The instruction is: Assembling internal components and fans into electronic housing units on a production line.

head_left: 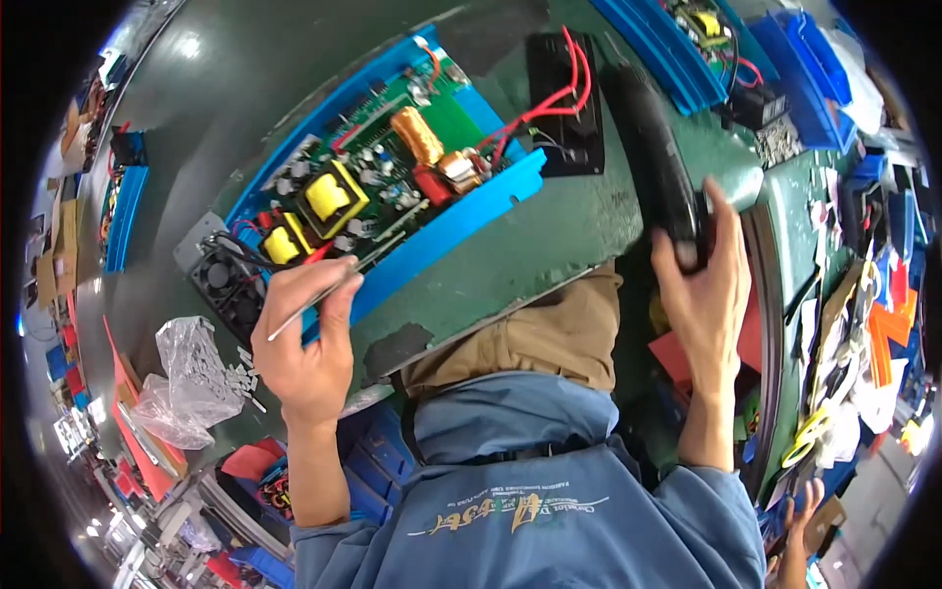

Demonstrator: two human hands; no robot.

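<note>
My left hand pinches slim metal tweezers between thumb and fingers, over the near edge of a blue metal housing. Inside this housing lies a green circuit board with yellow transformers, a copper coil and small capacitors. A fan sits at its left end, beside my left hand. My right hand has thumb and fingers apart around the near end of a black electric screwdriver, which lies on the bench. Red wires run from the board to a black panel at its right.
At the far right, another blue housing stands near blue bins and loose screws. A clear plastic bag with small pale pieces lies on the left. Another housing is farther left. A co-worker's hand shows lower right.
</note>
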